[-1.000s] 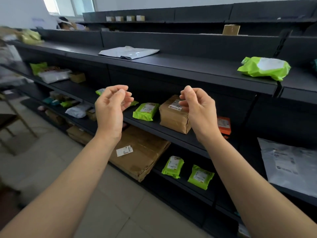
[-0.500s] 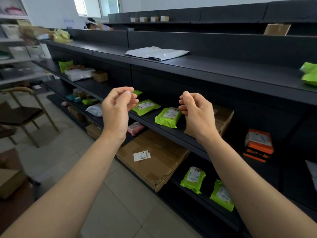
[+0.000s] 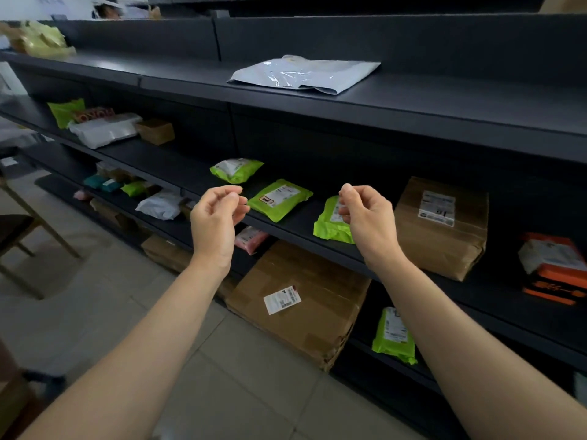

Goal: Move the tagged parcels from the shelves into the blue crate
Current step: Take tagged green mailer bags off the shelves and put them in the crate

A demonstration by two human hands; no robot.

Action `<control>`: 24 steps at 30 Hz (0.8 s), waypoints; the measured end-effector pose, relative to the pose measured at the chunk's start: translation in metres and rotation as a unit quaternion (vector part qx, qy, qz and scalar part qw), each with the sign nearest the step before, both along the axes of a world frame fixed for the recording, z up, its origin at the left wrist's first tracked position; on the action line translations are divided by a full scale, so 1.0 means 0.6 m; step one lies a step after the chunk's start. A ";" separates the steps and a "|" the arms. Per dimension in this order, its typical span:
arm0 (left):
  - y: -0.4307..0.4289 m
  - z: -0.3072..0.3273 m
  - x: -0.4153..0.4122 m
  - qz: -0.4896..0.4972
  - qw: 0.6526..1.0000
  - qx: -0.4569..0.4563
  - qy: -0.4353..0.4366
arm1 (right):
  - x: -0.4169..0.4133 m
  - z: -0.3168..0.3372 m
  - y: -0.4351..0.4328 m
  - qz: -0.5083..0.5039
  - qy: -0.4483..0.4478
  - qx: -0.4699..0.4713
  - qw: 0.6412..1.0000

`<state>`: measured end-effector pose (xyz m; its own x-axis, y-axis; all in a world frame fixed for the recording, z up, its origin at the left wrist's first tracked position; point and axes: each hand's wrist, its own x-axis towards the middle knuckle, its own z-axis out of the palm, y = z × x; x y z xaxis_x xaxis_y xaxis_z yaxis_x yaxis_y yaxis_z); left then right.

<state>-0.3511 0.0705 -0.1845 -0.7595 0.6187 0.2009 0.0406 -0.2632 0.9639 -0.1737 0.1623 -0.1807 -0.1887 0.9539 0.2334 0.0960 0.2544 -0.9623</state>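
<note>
Both of my hands are raised in front of dark shelves, empty, with fingers loosely curled. My left hand (image 3: 216, 223) hovers before the middle shelf (image 3: 178, 163), just left of a labelled green parcel (image 3: 279, 198). My right hand (image 3: 368, 217) partly covers another green parcel (image 3: 330, 225). A third green parcel (image 3: 236, 169) lies further back. A taped brown box (image 3: 441, 230) with a label stands to the right of my right hand. No blue crate is in view.
A white mailer (image 3: 305, 74) lies on the top shelf. A large cardboard box (image 3: 301, 300) leans at floor level, beside a pink parcel (image 3: 251, 238) and a green parcel (image 3: 394, 336). An orange parcel (image 3: 552, 268) sits far right. A wooden chair (image 3: 19, 236) stands left.
The view has shifted left along the shelves and closer to them. Both hands keep the same raised, loosely curled pose and hold nothing.
</note>
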 end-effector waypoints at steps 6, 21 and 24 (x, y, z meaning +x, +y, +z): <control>0.099 -0.036 -0.051 -0.027 0.999 -0.018 0.004 | -0.043 -0.036 0.089 -0.023 -0.022 -0.022 0.999; 0.312 -0.157 -0.169 -0.069 0.970 -0.234 -0.001 | -0.072 -0.184 0.320 -0.099 -0.285 -0.227 0.926; 0.355 -0.191 -0.210 -0.080 0.955 -0.285 0.010 | -0.085 -0.199 0.341 -0.108 -0.306 -0.288 0.901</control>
<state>-0.4769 0.2833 -0.2989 -0.6455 0.7398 -0.1899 0.0635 0.2998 0.9519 -0.2249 0.3667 -0.3001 0.0912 0.9134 -0.3966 0.6401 -0.3589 -0.6793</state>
